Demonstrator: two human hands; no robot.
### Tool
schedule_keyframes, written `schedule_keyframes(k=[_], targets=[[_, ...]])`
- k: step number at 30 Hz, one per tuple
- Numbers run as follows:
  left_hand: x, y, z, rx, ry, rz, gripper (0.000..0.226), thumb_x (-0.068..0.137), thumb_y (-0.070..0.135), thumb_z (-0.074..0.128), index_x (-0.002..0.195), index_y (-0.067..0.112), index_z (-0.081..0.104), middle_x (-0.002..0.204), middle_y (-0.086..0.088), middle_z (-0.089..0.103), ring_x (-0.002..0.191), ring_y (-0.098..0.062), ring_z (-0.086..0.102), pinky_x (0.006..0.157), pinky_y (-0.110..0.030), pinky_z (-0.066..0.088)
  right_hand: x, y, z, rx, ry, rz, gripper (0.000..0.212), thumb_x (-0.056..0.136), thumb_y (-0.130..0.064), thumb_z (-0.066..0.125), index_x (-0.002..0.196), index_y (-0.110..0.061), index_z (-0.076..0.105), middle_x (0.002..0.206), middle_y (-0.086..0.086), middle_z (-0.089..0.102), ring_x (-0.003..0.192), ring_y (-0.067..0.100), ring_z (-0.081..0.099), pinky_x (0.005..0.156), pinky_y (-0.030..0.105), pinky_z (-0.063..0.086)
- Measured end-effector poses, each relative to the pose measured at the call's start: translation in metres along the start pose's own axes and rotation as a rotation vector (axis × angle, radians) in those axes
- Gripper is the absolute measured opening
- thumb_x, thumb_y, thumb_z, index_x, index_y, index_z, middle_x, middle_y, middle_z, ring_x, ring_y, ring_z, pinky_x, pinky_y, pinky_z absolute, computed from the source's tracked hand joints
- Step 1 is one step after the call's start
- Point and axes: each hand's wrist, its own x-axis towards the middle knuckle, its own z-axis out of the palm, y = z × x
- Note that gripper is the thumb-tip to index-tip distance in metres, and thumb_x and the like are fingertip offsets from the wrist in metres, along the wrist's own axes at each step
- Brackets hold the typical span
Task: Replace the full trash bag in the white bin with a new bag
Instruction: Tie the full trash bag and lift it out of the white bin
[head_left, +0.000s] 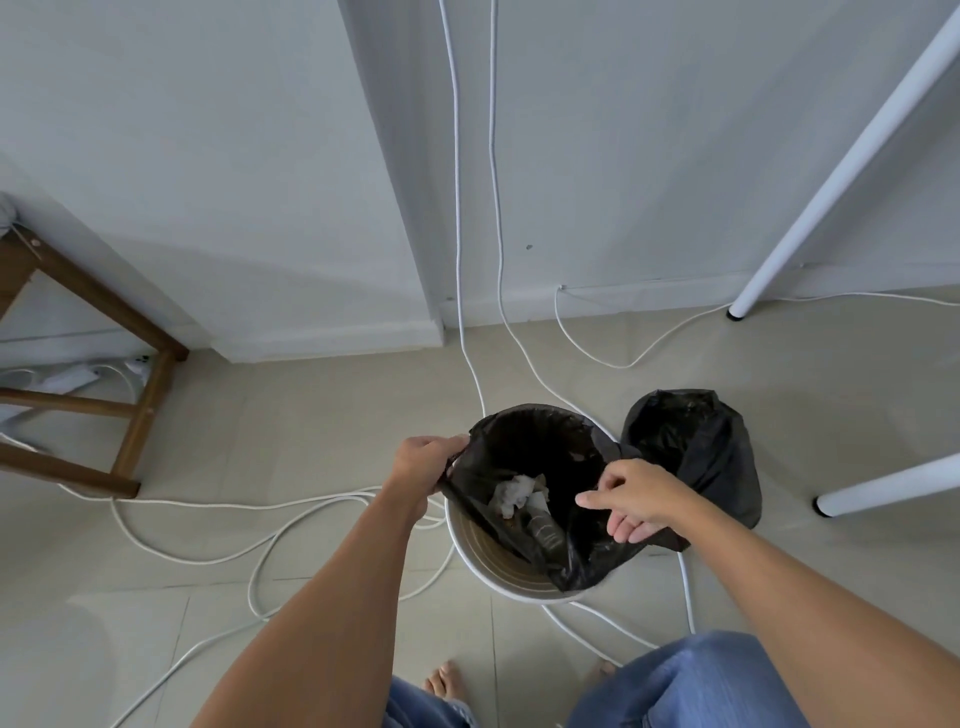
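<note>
A round white bin (488, 577) stands on the tiled floor in front of me. A black trash bag (535, 447) sits in it, its near side pulled off the rim so the bin's brown inner wall shows. Crumpled paper (514, 493) and other rubbish lie inside the bag. My left hand (423, 465) grips the bag's left edge. My right hand (636, 501) pinches the bag's right edge, with the index finger stretched out. A second black bag (701, 447) sits on the floor just right of the bin.
White cables (291, 530) loop across the floor around the bin and up the wall. A wooden stool (140, 410) stands at the left, white table legs (857, 156) at the right. My bare feet (444, 680) and jeans are at the bottom.
</note>
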Motion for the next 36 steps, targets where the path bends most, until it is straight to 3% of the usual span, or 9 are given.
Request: schedule_keyframes(k=[5, 8, 12, 14, 21, 24, 27, 32, 36], targets=[[-0.007, 0.004, 0.004, 0.105, -0.036, 0.015, 0.017, 0.078, 0.014, 0.072, 0.062, 0.010, 0.068, 0.042, 0.004, 0.038, 0.046, -0.016, 0.033, 0.047, -0.022, 0.027, -0.001, 0.002, 0.013, -0.202, -0.099, 0.011, 0.067, 0.090, -0.053, 0.049, 0.148, -0.047, 0.016, 0.068, 0.008, 0.072, 0.053, 0.014, 0.067, 0.054, 0.025, 0.055], [-0.009, 0.004, 0.003, 0.127, -0.041, 0.041, 0.023, 0.079, 0.014, 0.070, 0.057, 0.014, 0.065, 0.047, 0.000, 0.042, 0.050, -0.018, 0.036, 0.050, -0.024, 0.029, 0.001, -0.002, 0.017, -0.307, -0.021, 0.016, 0.054, 0.091, -0.061, 0.037, 0.137, -0.033, 0.037, 0.070, 0.006, 0.071, 0.057, 0.017, 0.069, 0.057, 0.027, 0.055], [-0.013, 0.003, -0.001, 0.122, -0.075, 0.068, 0.024, 0.078, 0.013, 0.068, 0.056, 0.012, 0.060, 0.064, -0.010, 0.051, 0.064, -0.022, 0.043, 0.058, -0.031, 0.036, 0.002, -0.008, 0.016, -0.349, 0.195, -0.084, 0.038, 0.085, -0.051, 0.058, 0.079, -0.013, 0.055, 0.073, 0.003, 0.068, 0.073, 0.023, 0.067, 0.066, 0.034, 0.051], [-0.014, 0.004, -0.001, 0.056, -0.074, 0.084, 0.022, 0.079, 0.012, 0.069, 0.059, 0.013, 0.061, 0.071, -0.010, 0.056, 0.065, -0.021, 0.049, 0.057, -0.026, 0.042, 0.003, -0.011, 0.010, -0.276, 0.284, -0.096, 0.011, 0.078, -0.022, 0.067, 0.081, -0.014, 0.059, 0.072, 0.003, 0.070, 0.073, 0.020, 0.070, 0.067, 0.033, 0.054], [-0.022, 0.012, -0.004, -0.073, -0.038, 0.113, 0.021, 0.080, 0.018, 0.071, 0.061, 0.012, 0.064, 0.054, -0.002, 0.057, 0.056, -0.018, 0.047, 0.058, -0.028, 0.037, -0.003, -0.026, -0.017, 0.076, 0.297, 0.098, 0.049, 0.084, 0.006, 0.056, 0.127, 0.001, 0.033, 0.069, 0.015, 0.073, 0.057, 0.023, 0.068, 0.056, 0.032, 0.056], [-0.022, 0.013, -0.005, 0.004, 0.068, 0.047, 0.022, 0.078, 0.017, 0.076, 0.060, 0.012, 0.065, 0.040, 0.002, 0.045, 0.045, -0.016, 0.040, 0.053, -0.025, 0.037, -0.012, -0.027, -0.030, 0.221, 0.211, 0.205, 0.008, 0.089, 0.013, 0.046, 0.095, 0.010, 0.051, 0.069, 0.020, 0.059, 0.045, 0.020, 0.053, 0.048, 0.028, 0.044], [-0.024, 0.017, -0.009, 0.026, 0.051, 0.013, 0.018, 0.080, 0.015, 0.074, 0.066, 0.011, 0.065, 0.043, 0.002, 0.046, 0.046, -0.015, 0.040, 0.050, -0.022, 0.034, -0.023, -0.033, -0.040, 0.231, 0.171, 0.222, 0.006, 0.091, 0.006, 0.052, 0.088, 0.007, 0.056, 0.073, 0.021, 0.067, 0.060, 0.024, 0.063, 0.059, 0.032, 0.052], [-0.036, 0.032, -0.014, 0.348, -0.107, -0.052, 0.034, 0.076, 0.031, 0.075, 0.055, 0.010, 0.060, 0.048, -0.003, 0.051, 0.039, -0.017, 0.039, 0.041, -0.020, 0.031, -0.024, -0.038, -0.052, 0.198, 0.384, -0.079, 0.014, 0.086, -0.016, 0.068, 0.099, -0.013, 0.062, 0.082, 0.007, 0.073, 0.078, 0.018, 0.065, 0.076, 0.032, 0.054], [-0.039, 0.037, -0.013, 0.354, -0.113, 0.130, 0.020, 0.076, 0.022, 0.076, 0.064, 0.007, 0.070, 0.056, -0.002, 0.053, 0.050, -0.015, 0.045, 0.049, -0.023, 0.036, -0.026, -0.046, -0.050, 0.441, 0.425, -0.345, 0.021, 0.085, -0.021, 0.070, 0.083, 0.000, 0.066, 0.086, 0.001, 0.060, 0.083, 0.017, 0.054, 0.078, 0.032, 0.042]])
